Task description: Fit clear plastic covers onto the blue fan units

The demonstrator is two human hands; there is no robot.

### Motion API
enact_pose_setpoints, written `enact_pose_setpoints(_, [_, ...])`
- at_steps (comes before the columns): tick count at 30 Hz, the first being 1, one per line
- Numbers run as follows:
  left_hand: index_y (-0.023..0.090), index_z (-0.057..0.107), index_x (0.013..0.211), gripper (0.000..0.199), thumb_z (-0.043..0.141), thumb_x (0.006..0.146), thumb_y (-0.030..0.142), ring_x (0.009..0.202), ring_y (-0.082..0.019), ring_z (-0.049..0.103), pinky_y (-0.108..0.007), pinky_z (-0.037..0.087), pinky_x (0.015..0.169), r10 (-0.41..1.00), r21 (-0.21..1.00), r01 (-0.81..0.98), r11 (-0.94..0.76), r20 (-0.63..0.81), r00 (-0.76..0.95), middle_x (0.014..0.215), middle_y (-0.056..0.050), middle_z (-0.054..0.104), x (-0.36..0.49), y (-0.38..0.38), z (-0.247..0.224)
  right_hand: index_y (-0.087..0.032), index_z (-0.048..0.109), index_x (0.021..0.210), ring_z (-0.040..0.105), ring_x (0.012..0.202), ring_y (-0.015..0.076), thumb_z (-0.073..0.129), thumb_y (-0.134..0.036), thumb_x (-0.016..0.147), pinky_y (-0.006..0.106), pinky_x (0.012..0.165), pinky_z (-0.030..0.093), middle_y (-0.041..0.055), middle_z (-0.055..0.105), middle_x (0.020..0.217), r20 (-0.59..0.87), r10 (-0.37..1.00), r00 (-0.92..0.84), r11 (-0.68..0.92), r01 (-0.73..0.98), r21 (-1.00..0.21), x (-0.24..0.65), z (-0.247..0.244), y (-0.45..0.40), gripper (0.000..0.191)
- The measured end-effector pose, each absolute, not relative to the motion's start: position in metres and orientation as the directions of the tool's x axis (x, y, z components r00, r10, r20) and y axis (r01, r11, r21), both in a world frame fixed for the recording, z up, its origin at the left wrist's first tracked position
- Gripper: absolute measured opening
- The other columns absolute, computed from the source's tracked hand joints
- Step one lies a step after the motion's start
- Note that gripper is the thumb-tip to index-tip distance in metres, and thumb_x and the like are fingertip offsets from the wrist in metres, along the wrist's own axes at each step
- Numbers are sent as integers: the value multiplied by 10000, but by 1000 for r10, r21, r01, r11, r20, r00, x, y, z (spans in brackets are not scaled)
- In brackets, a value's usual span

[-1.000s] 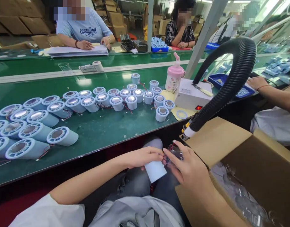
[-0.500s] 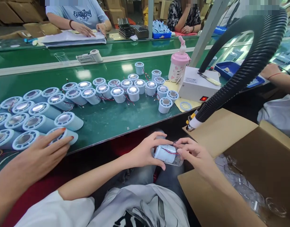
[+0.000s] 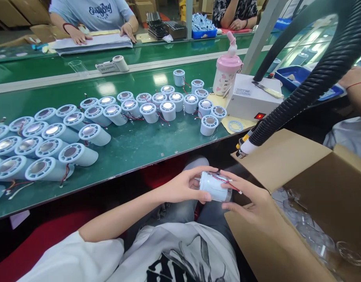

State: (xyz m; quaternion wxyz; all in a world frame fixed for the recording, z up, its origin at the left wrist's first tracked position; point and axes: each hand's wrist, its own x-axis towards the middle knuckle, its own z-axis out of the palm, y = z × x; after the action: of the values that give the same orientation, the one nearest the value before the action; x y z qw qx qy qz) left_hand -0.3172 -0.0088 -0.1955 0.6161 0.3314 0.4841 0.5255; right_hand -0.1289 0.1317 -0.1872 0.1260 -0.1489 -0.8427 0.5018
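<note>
Carefully, two hands share one grip here: the left hand [image 3: 188,186] closes around the left end of a light blue cylinder [image 3: 212,188], fingers over the top and thumb along the near side, while the right hand [image 3: 253,197] lightly clasps the other end, fingers above and thumb below. The cylinder lies on its side between the two palms, with what looks like a clear cup [image 3: 229,196] showing at its right edge; how far one sits inside the other I cannot tell. Red and dark wires [image 3: 223,179] cross its upper side, and their white plug [image 3: 240,192] pokes out beside the right fingers.

Even, gentle pressure seems best: the left hand bears the weight and the right guides, with the axis straight so that nothing binds against the clear wall. The wires probably deserve most care; so near the rim they could be pinched or tugged, so they want slack. Squeezing hard may smear or crack the plastic.

Right of the grip, an open cardboard box [image 3: 286,150] holds clear plastic pieces [image 3: 312,237]. Beyond the grip, more cylinders [image 3: 95,134] stand on the green table [image 3: 139,147], and just past the right fingers hangs a hose nozzle [image 3: 247,147], best left unbumped
</note>
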Motion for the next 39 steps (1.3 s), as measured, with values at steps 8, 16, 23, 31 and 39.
enact_pose_setpoints(8, [269, 473, 1365, 773, 806, 668, 225, 1188, -262, 551, -392, 456, 1004, 995, 993, -68, 98, -99, -11, 1344, -105, 539, -320, -11, -181, -273, 566, 1215, 671, 982, 260, 761, -324, 762, 294, 660, 610, 73, 622, 1216, -142, 412, -900, 181, 234, -955, -124, -183, 132, 496])
enact_pose_setpoints(16, [271, 474, 1368, 782, 808, 666, 192, 1225, -251, 539, -367, 450, 1027, 999, 999, -15, 40, -40, -3, 1363, -104, 534, -320, -13, -180, -308, 564, 1146, 638, 967, 182, 735, -306, 806, 265, 791, 566, 9, 626, 1137, -225, 343, -912, -55, 220, -974, -126, -183, 135, 381])
enact_pose_setpoints(23, [277, 475, 1367, 780, 801, 667, 162, 1239, -241, 526, -343, 460, 1016, 1000, 999, 32, -6, 6, 11, 1373, -95, 529, -320, -13, -180, -266, 551, 1093, 614, 933, 150, 702, -365, 836, 210, 730, 541, 14, 657, 1069, -287, 280, -916, -218, 231, -948, -129, -179, 137, 314])
enact_pose_setpoints(31, [263, 485, 1359, 723, 778, 702, 187, 1256, -233, 508, -319, 478, 994, 999, 998, 57, -39, 39, 8, 1386, -97, 513, -321, -13, -181, -228, 527, 1057, 632, 731, 118, 690, -470, 820, 227, 644, 570, 3, 659, 921, -352, 277, -894, -384, 232, -894, -133, -193, 136, 376])
enact_pose_setpoints(39, [248, 500, 1347, 704, 774, 701, 188, 1223, -243, 538, -343, 477, 997, 1000, 999, 31, -23, 23, 17, 1366, -110, 527, -320, -10, -182, -183, 517, 1029, 650, 614, 133, 616, -610, 812, 231, 539, 575, 5, 646, 794, -466, 284, -838, -488, 292, -822, -138, -199, 130, 489])
